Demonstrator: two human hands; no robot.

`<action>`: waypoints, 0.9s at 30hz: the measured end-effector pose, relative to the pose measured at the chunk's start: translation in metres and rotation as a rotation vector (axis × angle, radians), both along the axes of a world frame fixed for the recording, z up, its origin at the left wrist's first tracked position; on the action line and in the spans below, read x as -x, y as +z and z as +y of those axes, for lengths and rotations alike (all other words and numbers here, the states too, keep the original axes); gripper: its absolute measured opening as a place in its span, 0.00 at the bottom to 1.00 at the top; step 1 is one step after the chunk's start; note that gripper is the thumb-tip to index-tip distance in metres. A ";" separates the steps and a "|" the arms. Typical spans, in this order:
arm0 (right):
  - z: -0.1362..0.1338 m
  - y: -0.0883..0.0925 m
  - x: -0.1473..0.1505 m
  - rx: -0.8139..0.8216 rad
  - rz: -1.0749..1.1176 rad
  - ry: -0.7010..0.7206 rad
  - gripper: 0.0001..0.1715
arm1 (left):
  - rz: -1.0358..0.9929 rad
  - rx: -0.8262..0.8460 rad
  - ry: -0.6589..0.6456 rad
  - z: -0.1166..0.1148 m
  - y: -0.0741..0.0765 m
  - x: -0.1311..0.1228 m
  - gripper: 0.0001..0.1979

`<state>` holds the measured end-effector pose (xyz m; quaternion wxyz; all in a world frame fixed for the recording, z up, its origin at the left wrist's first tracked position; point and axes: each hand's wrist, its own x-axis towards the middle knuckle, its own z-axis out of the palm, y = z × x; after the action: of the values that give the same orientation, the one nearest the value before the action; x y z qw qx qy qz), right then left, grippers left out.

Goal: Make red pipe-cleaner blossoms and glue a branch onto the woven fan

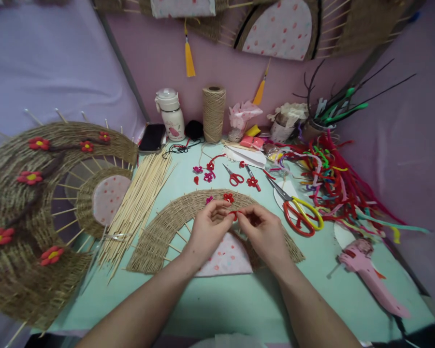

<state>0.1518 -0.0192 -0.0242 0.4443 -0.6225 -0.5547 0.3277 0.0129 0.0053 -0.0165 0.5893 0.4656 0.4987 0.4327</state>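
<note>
A short piece of red pipe cleaner (pixel 235 213) is pinched between the fingertips of my left hand (pixel 212 227) and my right hand (pixel 263 227). Both hands are above a woven twine fan (pixel 154 241) with thin stick ribs and a white, red-dotted half-round centre (pixel 226 258). Just beyond my fingers, a red pipe-cleaner flower (pixel 228 197) and a magenta one (pixel 209 199) rest at the fan's upper band. Small scissors with red handles (pixel 235 179) and more pipe-cleaner flowers (pixel 208 177) lie farther back on the table.
Large scissors (pixel 299 215) and a pink glue gun (pixel 371 278) lie to the right, below a tangle of coloured pipe cleaners (pixel 322 169). Left are bamboo sticks (pixel 137 203) and a large flowered fan (pixel 7 193). A bottle (pixel 172 118), phone (pixel 152 137) and twine spool (pixel 213 116) stand behind.
</note>
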 end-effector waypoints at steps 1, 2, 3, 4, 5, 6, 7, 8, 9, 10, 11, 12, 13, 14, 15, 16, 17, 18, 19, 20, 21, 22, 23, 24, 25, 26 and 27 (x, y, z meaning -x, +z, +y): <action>-0.001 0.000 0.001 -0.002 0.000 -0.033 0.09 | -0.056 0.038 0.003 -0.001 0.000 -0.001 0.14; -0.001 0.001 0.001 0.000 0.004 -0.059 0.09 | -0.116 0.079 0.002 -0.003 -0.001 -0.003 0.15; -0.001 0.001 0.002 0.003 0.010 -0.075 0.09 | -0.170 0.113 0.002 -0.004 -0.002 -0.004 0.16; -0.001 0.001 0.003 0.002 0.016 -0.081 0.09 | -0.215 0.139 0.008 -0.005 -0.004 -0.006 0.15; 0.000 0.001 0.003 -0.005 0.020 -0.080 0.09 | -0.248 0.154 0.020 -0.006 -0.005 -0.007 0.14; 0.000 0.000 0.004 -0.020 0.020 -0.074 0.09 | -0.268 0.157 0.037 -0.007 -0.007 -0.008 0.13; 0.000 0.000 0.004 -0.042 0.015 -0.064 0.09 | -0.275 0.149 0.057 -0.008 -0.009 -0.009 0.12; 0.000 -0.001 0.004 -0.069 0.005 -0.051 0.09 | -0.269 0.135 0.074 -0.008 -0.011 -0.009 0.12; 0.000 -0.001 0.005 -0.096 -0.010 -0.037 0.09 | -0.250 0.114 0.089 -0.009 -0.011 -0.009 0.11; 0.000 -0.001 0.005 -0.118 -0.025 -0.026 0.09 | -0.221 0.087 0.098 -0.009 -0.012 -0.009 0.11; 0.000 -0.001 0.005 -0.136 -0.040 -0.018 0.09 | -0.185 0.055 0.102 -0.009 -0.012 -0.009 0.10; 0.000 -0.001 0.005 -0.148 -0.051 -0.014 0.08 | -0.145 0.018 0.099 -0.010 -0.011 -0.008 0.09; -0.001 0.000 0.004 -0.153 -0.058 -0.015 0.08 | -0.101 -0.023 0.091 -0.010 -0.010 -0.007 0.08; -0.001 0.001 0.004 -0.154 -0.060 -0.019 0.08 | -0.055 -0.075 0.082 -0.011 -0.009 -0.006 0.07; -0.001 0.002 0.004 -0.151 -0.058 -0.022 0.08 | -0.004 -0.135 0.074 -0.011 -0.008 -0.005 0.06; -0.001 0.002 0.004 -0.144 -0.052 -0.025 0.08 | 0.048 -0.202 0.067 -0.012 -0.007 -0.004 0.05; -0.001 0.003 0.004 -0.132 -0.043 -0.028 0.08 | 0.098 -0.276 0.062 -0.012 -0.007 -0.003 0.05; -0.001 0.003 0.004 -0.115 -0.031 -0.033 0.07 | 0.143 -0.348 0.059 -0.012 -0.006 -0.003 0.06; -0.001 0.003 0.004 -0.096 -0.020 -0.038 0.07 | 0.176 -0.409 0.056 -0.012 -0.006 -0.002 0.07; -0.001 0.003 0.004 -0.077 -0.009 -0.042 0.07 | 0.197 -0.449 0.049 -0.012 -0.006 -0.002 0.07; -0.001 0.003 0.004 -0.059 0.002 -0.046 0.07 | 0.206 -0.459 0.043 -0.013 -0.007 -0.002 0.07; -0.001 0.003 0.004 -0.044 0.013 -0.050 0.07 | 0.198 -0.440 0.041 -0.012 -0.007 -0.003 0.07; 0.000 0.004 0.004 -0.031 0.026 -0.052 0.07 | 0.175 -0.393 0.043 -0.012 -0.008 -0.003 0.07; 0.000 0.004 0.004 -0.019 0.037 -0.053 0.07 | 0.140 -0.331 0.048 -0.012 -0.009 -0.004 0.08; 0.000 0.004 0.004 -0.008 0.046 -0.051 0.07 | 0.103 -0.268 0.050 -0.012 -0.009 -0.005 0.08; 0.000 0.004 0.004 0.000 0.049 -0.048 0.07 | 0.074 -0.216 0.048 -0.012 -0.010 -0.006 0.09; 0.000 0.004 0.004 0.004 0.048 -0.043 0.07 | 0.058 -0.185 0.044 -0.011 -0.010 -0.006 0.08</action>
<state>0.1482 -0.0188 -0.0200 0.4632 -0.6272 -0.5298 0.3338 0.0190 -0.0061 -0.0265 0.5196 0.5193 0.4836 0.4759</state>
